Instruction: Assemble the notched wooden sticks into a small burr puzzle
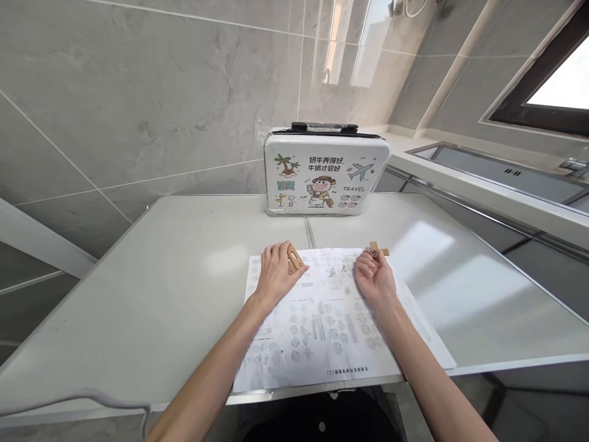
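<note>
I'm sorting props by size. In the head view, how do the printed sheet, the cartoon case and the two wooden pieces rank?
1. Printed sheet, nearest the camera.
2. Cartoon case.
3. Wooden pieces: block in left hand, cross in right hand; partly hidden, too alike to rank.

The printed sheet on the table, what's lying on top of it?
On the printed sheet rest the left hand, holding a wooden block, and the right hand, holding a wooden cross piece. The print beneath the hands is covered.

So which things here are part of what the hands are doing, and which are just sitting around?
In use:
left hand holding a wooden block
right hand holding a wooden cross piece
instruction sheet under both

Lying about:
cartoon travel case
white table
sink
</note>
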Demonstrator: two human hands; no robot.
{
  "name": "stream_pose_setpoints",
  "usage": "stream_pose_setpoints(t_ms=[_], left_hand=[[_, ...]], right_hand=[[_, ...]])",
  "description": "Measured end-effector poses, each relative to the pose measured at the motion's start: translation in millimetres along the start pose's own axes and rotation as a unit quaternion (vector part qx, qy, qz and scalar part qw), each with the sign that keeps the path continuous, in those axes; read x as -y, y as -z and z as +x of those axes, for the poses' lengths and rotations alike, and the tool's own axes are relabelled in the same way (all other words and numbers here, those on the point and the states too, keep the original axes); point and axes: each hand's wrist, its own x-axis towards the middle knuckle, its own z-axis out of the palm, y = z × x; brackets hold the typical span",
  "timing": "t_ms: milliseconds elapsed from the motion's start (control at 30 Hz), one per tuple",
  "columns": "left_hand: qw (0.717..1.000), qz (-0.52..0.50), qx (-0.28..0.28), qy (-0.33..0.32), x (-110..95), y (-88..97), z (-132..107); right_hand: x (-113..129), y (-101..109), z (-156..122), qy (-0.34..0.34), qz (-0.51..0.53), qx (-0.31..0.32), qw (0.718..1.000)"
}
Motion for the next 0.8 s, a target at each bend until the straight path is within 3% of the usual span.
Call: stream_pose_setpoints(t_ms=[200,467,667,800], left_hand=[[1.0,0.015,-0.002,-0.012,0,-0.2,0],[0.997,0.045,0.032,-0.045,-5,4.5,1],[0.979,-0.035,0.124,-0.159,-13,11.0,-1],[0.971,-0.088,0.15,-0.163,-18,15.7,-3]], right_hand=[[-4,-3,-5,-0.027,-0.026,0.009,0.999],[-18,-3,-7,-0.031,-0.244,0.081,0.966],[-27,-4,-13,0.004,-0.426,0.126,0.896],[-34,-4,-22,0.064,-0.565,0.154,0.808]])
